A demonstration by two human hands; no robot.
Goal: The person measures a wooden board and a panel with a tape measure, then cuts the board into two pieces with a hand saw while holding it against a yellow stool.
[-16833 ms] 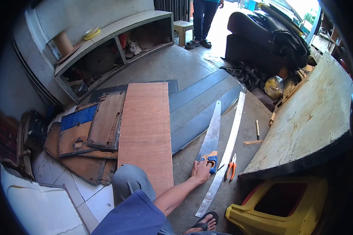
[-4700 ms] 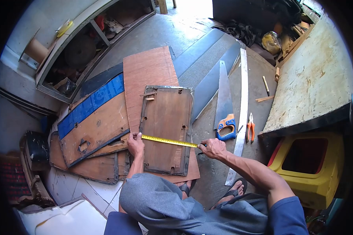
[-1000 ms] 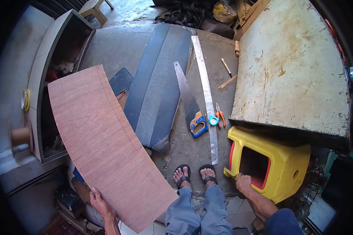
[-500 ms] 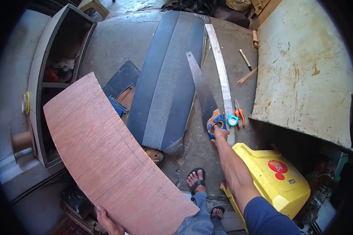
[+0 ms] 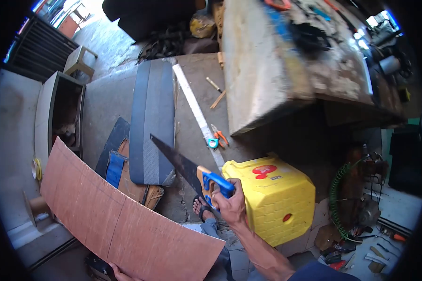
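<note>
The left hand [image 5: 118, 272], barely in view at the bottom, grips the near edge of the board [image 5: 112, 215], a bowed reddish sheet held tilted above the floor, faint lines crossing it. To its right the right hand [image 5: 230, 204] is clenched round the blue-and-orange handle of the saw [image 5: 192, 171], which is lifted clear of the floor with its blade pointing away to the left, above a sandalled foot [image 5: 199, 206]. The yellow stool [image 5: 272, 199] stands just beside that hand; the writing on its red sticker [image 5: 264, 169] is too small to read. Beyond, bare concrete lies open between the panel [image 5: 151, 122] and the bench [image 5: 267, 65], crossed by the ruler [image 5: 195, 110], with the tape [image 5: 213, 143] and pliers [image 5: 220, 137] just beside it.
</note>
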